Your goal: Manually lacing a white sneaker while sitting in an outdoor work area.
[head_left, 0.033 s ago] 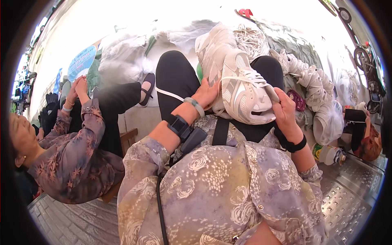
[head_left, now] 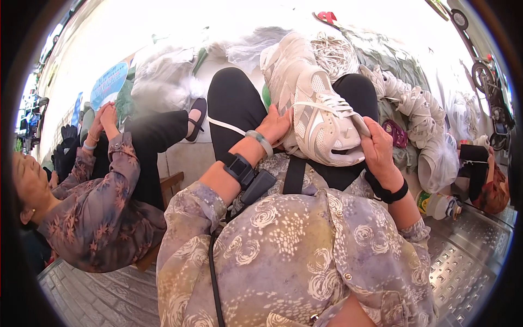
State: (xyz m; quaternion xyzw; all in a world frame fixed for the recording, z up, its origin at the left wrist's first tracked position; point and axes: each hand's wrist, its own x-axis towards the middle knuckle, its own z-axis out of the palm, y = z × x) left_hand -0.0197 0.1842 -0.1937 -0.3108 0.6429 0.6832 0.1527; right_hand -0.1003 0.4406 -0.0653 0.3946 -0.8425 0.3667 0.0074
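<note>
A beige and white sneaker [head_left: 318,128] with mesh panels and pale laces rests across my lap, its opening toward my body. My left hand [head_left: 275,126] holds it along its left side, thumb up and the other fingers partly hidden behind the shoe. My right hand [head_left: 377,146] is closed on the padded collar edge at the right of the opening. Behind the held shoe, more pale shoes [head_left: 291,54] lie together between my knees, partly covered by it.
A bundle of white laces [head_left: 335,54] lies beyond my knees. A string of pale shoes [head_left: 417,103] runs along the right, near a clear plastic bag [head_left: 438,166] and a bottle [head_left: 438,206]. At the left sits a person [head_left: 103,201] with hands clasped, beside a blue fan [head_left: 110,84].
My right hand has shifted very slightly left with the shoe's collar edge. My left hand keeps its place.
</note>
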